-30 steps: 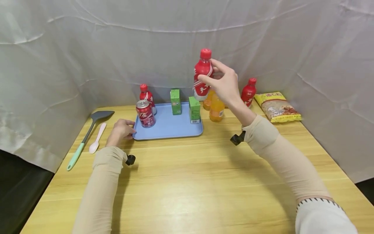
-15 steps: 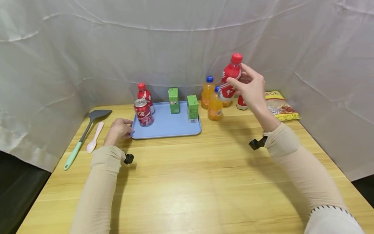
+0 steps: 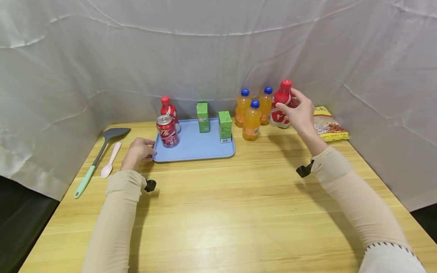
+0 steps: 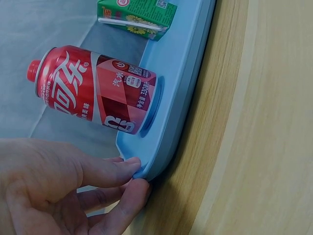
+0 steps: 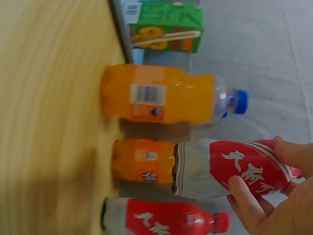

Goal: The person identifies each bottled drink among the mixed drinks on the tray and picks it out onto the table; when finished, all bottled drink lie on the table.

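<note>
My left hand (image 3: 137,152) pinches the near left corner of the blue tray (image 3: 196,148) between thumb and fingers. Upright on that tray are a red soda can (image 4: 93,88), a red-capped bottle (image 3: 166,108) behind it, and two green drink cartons (image 3: 225,127). Over on the right, my right hand (image 3: 302,113) grips a red-labelled cola bottle (image 5: 230,169) by its upper part. Its base hangs clear of the table in the right wrist view. Another red-labelled bottle (image 5: 161,218) stands close by, hidden behind the held one in the head view.
Several orange drink bottles (image 3: 251,123) with blue caps stand between the tray and the held bottle. A yellow food packet (image 3: 329,127) lies at the far right. On the left lie a spatula (image 3: 102,155) and a pink spoon (image 3: 111,160). Grey cloth (image 3: 205,57) walls the back.
My right hand has carried the cola bottle rightward from beside the tray, past the orange bottles, and lowered it. My left hand stays at the tray corner.
</note>
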`<move>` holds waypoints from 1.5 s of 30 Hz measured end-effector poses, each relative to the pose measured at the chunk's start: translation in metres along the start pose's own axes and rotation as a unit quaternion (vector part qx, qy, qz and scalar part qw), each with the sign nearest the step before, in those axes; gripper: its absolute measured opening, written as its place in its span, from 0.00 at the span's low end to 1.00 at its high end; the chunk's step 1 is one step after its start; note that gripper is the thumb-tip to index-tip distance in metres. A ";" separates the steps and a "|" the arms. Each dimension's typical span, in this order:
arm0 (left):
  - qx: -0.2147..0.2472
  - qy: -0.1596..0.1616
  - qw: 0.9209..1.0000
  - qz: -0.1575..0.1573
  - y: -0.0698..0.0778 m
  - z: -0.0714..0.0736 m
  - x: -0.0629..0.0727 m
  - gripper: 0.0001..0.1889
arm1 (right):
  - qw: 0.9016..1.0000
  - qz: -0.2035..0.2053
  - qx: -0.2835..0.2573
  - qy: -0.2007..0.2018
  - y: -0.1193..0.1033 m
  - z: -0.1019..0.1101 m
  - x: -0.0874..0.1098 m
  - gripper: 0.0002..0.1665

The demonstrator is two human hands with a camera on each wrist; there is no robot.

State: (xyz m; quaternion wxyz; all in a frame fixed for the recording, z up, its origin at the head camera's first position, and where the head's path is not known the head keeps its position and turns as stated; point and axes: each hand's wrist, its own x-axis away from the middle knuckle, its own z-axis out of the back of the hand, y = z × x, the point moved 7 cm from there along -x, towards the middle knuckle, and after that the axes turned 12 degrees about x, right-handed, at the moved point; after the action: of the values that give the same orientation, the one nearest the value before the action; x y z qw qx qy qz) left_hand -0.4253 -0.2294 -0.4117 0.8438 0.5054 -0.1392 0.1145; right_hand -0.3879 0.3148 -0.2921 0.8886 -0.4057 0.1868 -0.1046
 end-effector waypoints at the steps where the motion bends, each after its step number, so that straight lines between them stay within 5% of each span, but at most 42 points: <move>1: -0.002 0.001 1.000 0.001 0.000 0.000 0.001 0.30 | 1.000 -0.003 0.006 -0.004 0.004 -0.002 -0.001 0.44; 18: -0.002 -0.013 1.000 -0.006 -0.005 -0.007 0.001 0.30 | 0.998 -0.008 0.033 -0.045 0.048 -0.037 -0.010 0.44; 34: 0.005 0.000 1.000 0.000 -0.006 -0.005 -0.003 0.30 | 0.998 -0.004 0.019 -0.059 0.053 -0.050 -0.001 0.43; 45: 0.007 0.004 1.000 -0.004 -0.002 -0.001 -0.005 0.30 | 0.995 0.018 0.066 -0.072 0.048 -0.051 0.001 0.44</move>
State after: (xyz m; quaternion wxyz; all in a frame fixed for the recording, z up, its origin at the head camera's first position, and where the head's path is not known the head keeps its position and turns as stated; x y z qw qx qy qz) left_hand -0.4294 -0.2300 -0.4154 0.8415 0.5110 -0.1331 0.1140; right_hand -0.4071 0.3112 -0.3598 0.9263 -0.3491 0.1222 -0.0715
